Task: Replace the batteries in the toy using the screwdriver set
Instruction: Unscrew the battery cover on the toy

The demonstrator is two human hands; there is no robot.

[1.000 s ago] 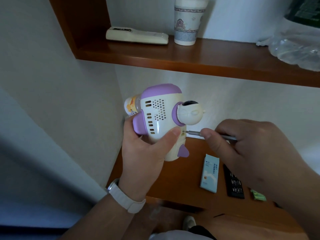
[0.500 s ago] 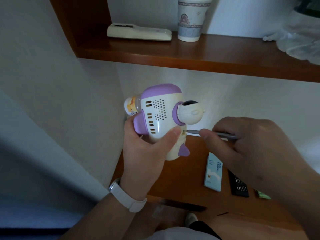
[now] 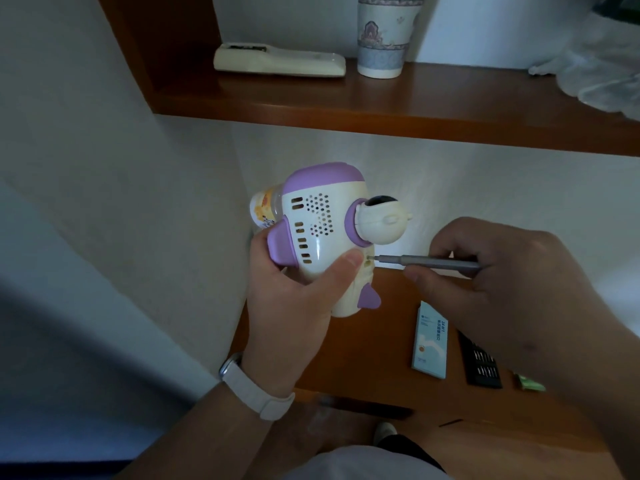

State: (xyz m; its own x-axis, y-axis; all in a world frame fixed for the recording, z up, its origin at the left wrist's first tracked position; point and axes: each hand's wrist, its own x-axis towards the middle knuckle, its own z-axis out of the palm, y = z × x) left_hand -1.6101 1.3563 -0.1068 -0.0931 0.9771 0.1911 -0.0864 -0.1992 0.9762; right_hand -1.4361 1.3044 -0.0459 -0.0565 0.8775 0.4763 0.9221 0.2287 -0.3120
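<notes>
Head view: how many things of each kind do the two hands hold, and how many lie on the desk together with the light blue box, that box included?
toy, in the left hand: 1
screwdriver, in the right hand: 1
light blue box: 1
black bit tray: 1
small green item, too small to tell: 1
Total: 5

Two hands (image 3: 294, 306) (image 3: 502, 299), one toy (image 3: 322, 220), one screwdriver (image 3: 426, 262), one cup (image 3: 381, 46).

shelf (image 3: 450, 105) | remote (image 3: 277, 62) left of cup (image 3: 382, 39) | plastic bag (image 3: 595, 77) right
</notes>
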